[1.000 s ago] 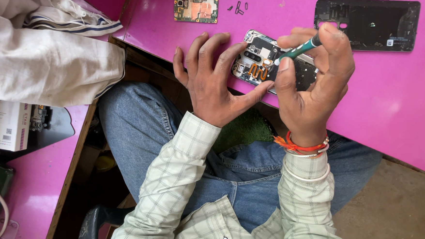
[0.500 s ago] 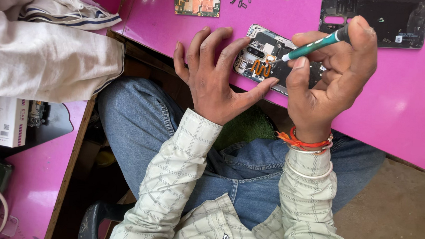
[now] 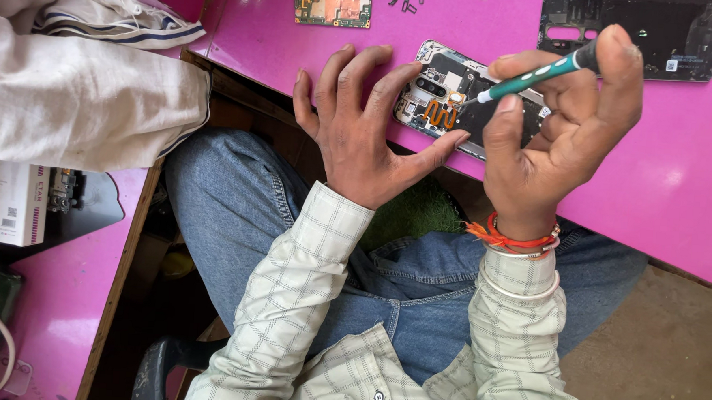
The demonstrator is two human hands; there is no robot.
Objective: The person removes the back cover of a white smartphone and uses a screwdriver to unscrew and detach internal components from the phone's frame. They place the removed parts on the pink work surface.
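- Opened phone (image 3: pixel 459 100), head view: back removed, lies flat on pink table (image 3: pixel 656 199) at its near edge, under both hands.
- Left hand (image 3: pixel 367 136): fingers spread, fingertips pressing the phone's left end, thumb along its near edge.
- Right hand (image 3: pixel 563 130): fingers pinching green screwdriver (image 3: pixel 533 75), tip beside orange flex.
- Judgement: light, rigid, fragile inside; hold by frame edges.
- Beyond fingertips: circuit board (image 3: pixel 334 0), black back cover (image 3: pixel 633 32).
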